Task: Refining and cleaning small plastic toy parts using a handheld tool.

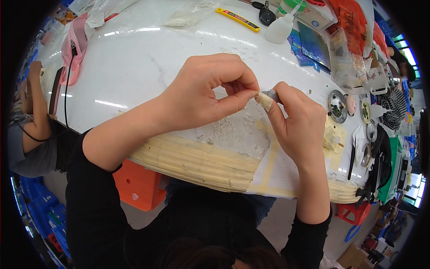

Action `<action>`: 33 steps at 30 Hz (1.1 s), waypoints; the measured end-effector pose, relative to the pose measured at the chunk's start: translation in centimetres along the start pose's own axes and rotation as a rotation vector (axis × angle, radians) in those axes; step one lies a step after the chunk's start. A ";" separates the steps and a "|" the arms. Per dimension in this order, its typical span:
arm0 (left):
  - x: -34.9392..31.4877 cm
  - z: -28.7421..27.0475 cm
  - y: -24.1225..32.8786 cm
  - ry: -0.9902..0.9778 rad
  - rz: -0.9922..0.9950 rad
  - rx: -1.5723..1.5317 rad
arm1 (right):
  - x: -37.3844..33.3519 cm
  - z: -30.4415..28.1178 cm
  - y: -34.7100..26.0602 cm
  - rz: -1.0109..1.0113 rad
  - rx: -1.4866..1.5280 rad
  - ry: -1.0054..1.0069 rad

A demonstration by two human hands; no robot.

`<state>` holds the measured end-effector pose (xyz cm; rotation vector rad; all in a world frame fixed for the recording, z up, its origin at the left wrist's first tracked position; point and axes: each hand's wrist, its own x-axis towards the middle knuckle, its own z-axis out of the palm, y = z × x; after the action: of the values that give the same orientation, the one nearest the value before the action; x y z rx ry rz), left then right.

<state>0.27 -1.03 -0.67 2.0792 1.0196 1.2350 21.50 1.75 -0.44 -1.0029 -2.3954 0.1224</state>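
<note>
Above the middle of the white table, my left hand is closed in a pinch, thumb and forefinger together. Whatever lies between those fingertips is too small to make out. My right hand meets it there, its fingers closed on a small grey flat piece that looks like metal; its kind is unclear. Beige tape is wrapped around my right thumb tip, which almost touches the left fingertips. Pale crumbs lie scattered on the table below the hands.
Beige tape covers the table's near edge. A yellow box cutter, car key and white squeeze bottle lie at the back. Round metal dishes stand right. A person sits at the left beside a pink mesh item.
</note>
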 end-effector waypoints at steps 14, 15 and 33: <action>-0.2 0.1 -0.1 -0.016 -0.297 -0.302 | 0.0 -0.4 -0.3 0.033 0.060 -0.032; -0.1 -0.1 0.0 -0.026 -0.402 -0.419 | 0.1 -0.3 -0.3 0.030 0.086 -0.017; -0.3 0.2 -0.5 -0.137 -0.806 -1.025 | 0.4 -0.5 -1.3 0.067 0.452 0.084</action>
<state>0.23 -1.01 -1.26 0.8121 0.7652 0.8593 20.73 0.97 0.55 -0.8512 -2.1208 0.6040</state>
